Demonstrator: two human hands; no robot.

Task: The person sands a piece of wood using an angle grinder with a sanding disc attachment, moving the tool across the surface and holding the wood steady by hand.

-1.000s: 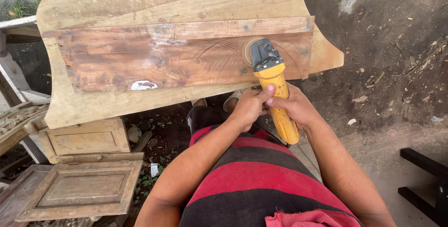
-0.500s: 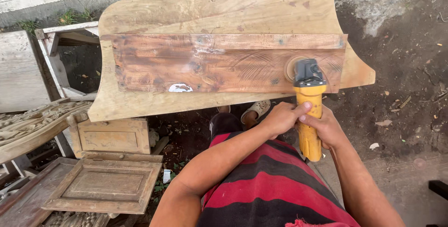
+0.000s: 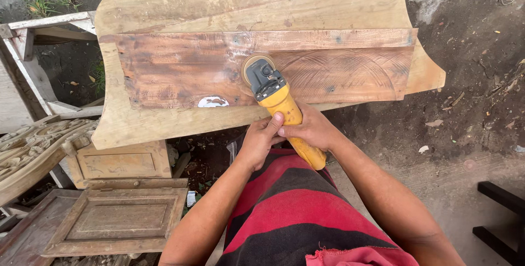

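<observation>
carved panels point(image 3: 112, 219) lie by the wooden board's point(image 3: 164, 3) lower left corner. left hand point(image 3: 260, 137) and right hand point(image 3: 311, 129) both clamp the yellow grinder point(image 3: 279, 104), whose disc has slid left from the right end to mid-panel, leaving swirl marks point(image 3: 350, 71) behind.

Both arms extended forward, converging at centre. Left hand point(image 3: 260, 140) and right hand point(image 3: 311, 130) touch side by side, fingers curled shut, wrists straight.
</observation>
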